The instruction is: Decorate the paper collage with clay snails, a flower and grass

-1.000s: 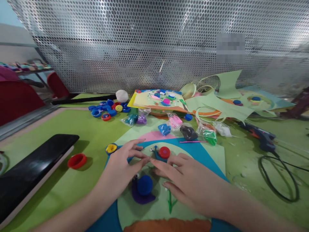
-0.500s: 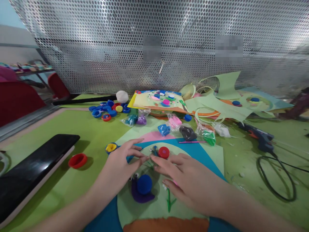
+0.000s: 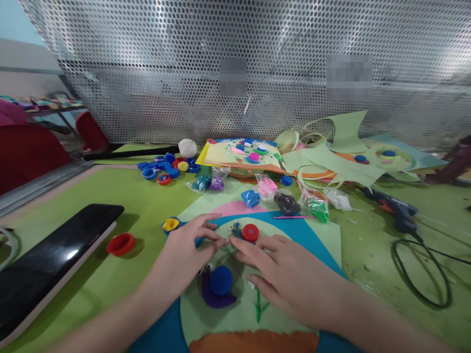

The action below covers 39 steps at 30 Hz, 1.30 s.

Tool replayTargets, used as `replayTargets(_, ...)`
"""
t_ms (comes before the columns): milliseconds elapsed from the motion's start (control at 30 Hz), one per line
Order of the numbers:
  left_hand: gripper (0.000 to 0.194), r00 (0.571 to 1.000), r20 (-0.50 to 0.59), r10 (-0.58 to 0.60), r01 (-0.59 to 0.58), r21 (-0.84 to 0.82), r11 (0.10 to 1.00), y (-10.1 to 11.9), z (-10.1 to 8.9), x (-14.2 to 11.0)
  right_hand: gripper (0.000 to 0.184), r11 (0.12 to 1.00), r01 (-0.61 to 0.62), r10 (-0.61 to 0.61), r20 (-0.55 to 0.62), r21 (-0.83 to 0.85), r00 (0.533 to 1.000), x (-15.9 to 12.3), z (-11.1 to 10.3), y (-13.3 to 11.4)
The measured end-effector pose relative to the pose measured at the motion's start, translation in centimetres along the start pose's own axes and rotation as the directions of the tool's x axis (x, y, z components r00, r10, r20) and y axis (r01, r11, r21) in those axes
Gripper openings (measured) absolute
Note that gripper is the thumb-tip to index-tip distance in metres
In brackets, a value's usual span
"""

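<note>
Over the collage sheet (image 3: 243,311), my left hand (image 3: 193,245) is closed in a pinch, thumb and index tips together. Whatever lies between those tips is too small to make out. My right hand (image 3: 287,277) has its index finger stretched toward the left fingertips, its thumb apart below. Just beyond the fingertips is a small blue clay snail with a red bottle cap (image 3: 250,233) as its shell. Nearer me lies a purple clay snail (image 3: 217,299) carrying a blue bottle cap (image 3: 221,280). A green clay flower stem (image 3: 258,306) stands beside it, its top partly under my right thumb.
Bagged clay lumps, among them a black one (image 3: 287,203), lie behind the sheet near a pink stick (image 3: 292,217). On the left are a phone (image 3: 55,260), a red cap (image 3: 121,244) and piled bottle caps (image 3: 167,165). A corded glue gun (image 3: 399,211) lies right.
Both hands hold nearly the same pose over the sheet, the fingertips still close together. The view has shifted very slightly.
</note>
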<state>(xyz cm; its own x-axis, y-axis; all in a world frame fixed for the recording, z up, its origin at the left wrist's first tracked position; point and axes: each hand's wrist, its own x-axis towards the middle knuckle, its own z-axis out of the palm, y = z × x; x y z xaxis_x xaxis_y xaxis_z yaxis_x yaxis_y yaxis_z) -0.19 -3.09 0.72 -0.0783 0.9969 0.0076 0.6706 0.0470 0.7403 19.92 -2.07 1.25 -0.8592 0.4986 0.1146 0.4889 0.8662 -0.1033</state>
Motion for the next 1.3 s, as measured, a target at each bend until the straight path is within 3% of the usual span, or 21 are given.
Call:
replayTargets(267,0.034,0.999,0.043,-0.004,0.002,0.044,0.999,0.1,-0.3,-0.1,0.052,1.000,-0.009,0.009,-0.004,0.015,1.000,0.0,0.2,0.1)
replayTargets(567,0.046,0.997,0.067,0.045,-0.058,0.220,0.974,0.2,-0.9,-0.5,0.053,0.999,-0.006,0.005,-0.027,-0.038,1.000,0.1,0.4,0.0)
replayTargets(833,0.052,0.987,0.163,0.006,-0.062,0.341,0.938,0.9,-1.3,-1.3,0.058,0.994,0.023,-0.026,-0.023,-0.103,0.999,0.6,0.5,-0.1)
replayTargets(1300,0.055,0.989,0.145,0.040,-0.102,0.446,0.889,0.8,-1.5,-2.0,0.060,0.992,0.004,-0.010,-0.047,-0.123,0.999,0.4,0.5,-0.2)
